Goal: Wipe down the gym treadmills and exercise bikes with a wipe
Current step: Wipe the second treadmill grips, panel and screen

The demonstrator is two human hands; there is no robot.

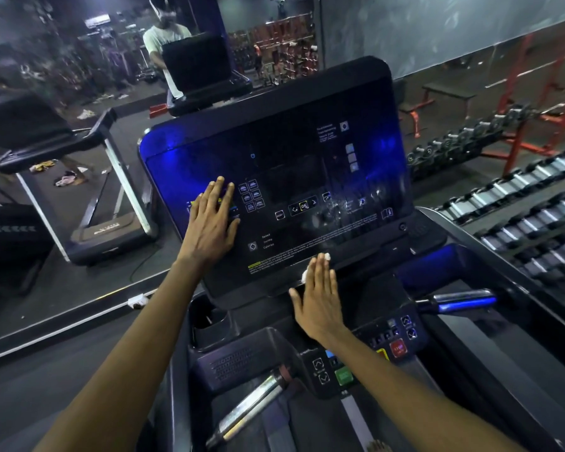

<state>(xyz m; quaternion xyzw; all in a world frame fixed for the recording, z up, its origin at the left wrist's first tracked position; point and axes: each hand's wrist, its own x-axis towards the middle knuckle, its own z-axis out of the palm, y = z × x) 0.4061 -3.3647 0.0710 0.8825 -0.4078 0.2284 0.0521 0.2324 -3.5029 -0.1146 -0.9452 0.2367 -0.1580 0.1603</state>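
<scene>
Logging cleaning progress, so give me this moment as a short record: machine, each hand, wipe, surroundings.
machine: treadmill console, dark with lit icons
left hand: flat on the console's left side, fingers straight
right hand: flat, pressing the wipe against the console's lower edge
wipe: white, mostly hidden under the right hand
nearby: dumbbell rack on the right
</scene>
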